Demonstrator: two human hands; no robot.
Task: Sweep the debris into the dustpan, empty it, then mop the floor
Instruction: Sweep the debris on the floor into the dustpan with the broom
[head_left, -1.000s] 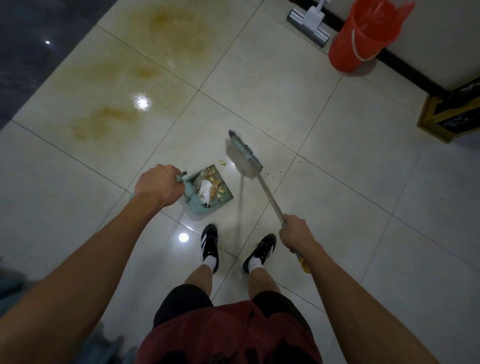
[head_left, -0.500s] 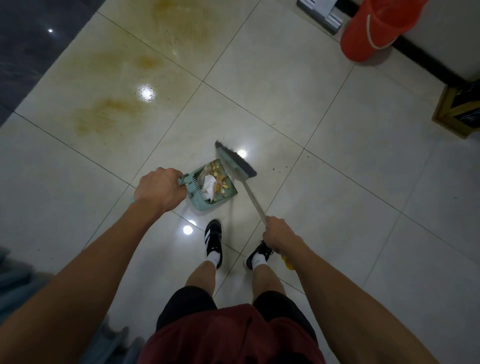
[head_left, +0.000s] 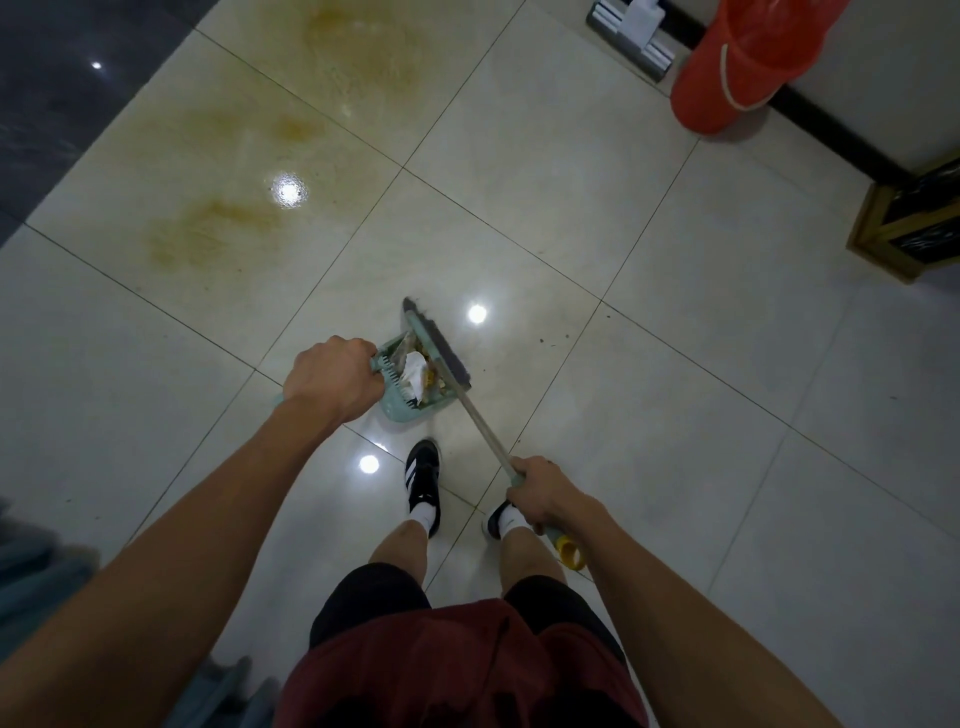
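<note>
Sweeping step, nearly finished: left hand (head_left: 330, 376) gripping teal dustpan (head_left: 410, 402) handle, debris (head_left: 421, 376) just beyond its knuckles; right hand (head_left: 540, 493) clenching broom (head_left: 439, 348) handle, bristles at pan mouth. Next likely: lifting level, emptying

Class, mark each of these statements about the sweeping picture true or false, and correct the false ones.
1. The left hand grips the dustpan. True.
2. The dustpan is empty. False: it holds white paper and yellowish scraps.
3. The right hand holds the broom by its handle. True.
4. The orange bucket stands beside the person's feet. False: it stands far off by the wall.
5. The brown stains on the floor are already mopped away. False: they are plainly there.
</note>
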